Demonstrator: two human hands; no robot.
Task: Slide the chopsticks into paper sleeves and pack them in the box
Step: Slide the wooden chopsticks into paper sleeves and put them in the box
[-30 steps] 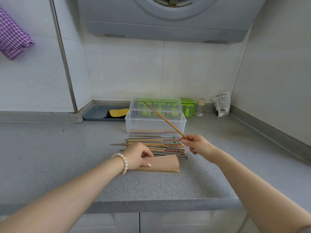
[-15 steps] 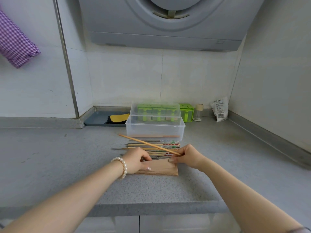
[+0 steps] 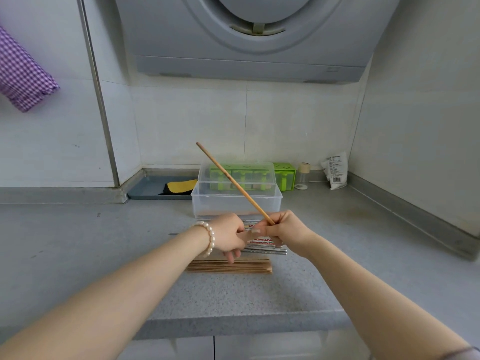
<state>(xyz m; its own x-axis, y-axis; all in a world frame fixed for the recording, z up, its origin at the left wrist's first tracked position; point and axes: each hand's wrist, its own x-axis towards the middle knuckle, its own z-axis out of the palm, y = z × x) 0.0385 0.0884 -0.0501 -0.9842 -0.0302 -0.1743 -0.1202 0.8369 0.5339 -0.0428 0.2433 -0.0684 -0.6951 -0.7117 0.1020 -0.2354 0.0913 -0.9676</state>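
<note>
My right hand grips a plain wooden chopstick by its lower end; the stick slants up and left in front of the clear plastic box. My left hand, with a pearl bracelet, is close beside it and pinches a brown paper sleeve that spans between both hands. Below them lies a stack of brown paper sleeves and a row of loose chopsticks, partly hidden by my hands.
A clear lid or tray over green moulds sits on the box. Behind are a green holder, a small jar, a white packet and a grey tray. The counter edge runs near me.
The chopstick swung down flat over the pile, then tilted up again. Both hands came together on the sleeve stack and have lifted a sleeve off it.
</note>
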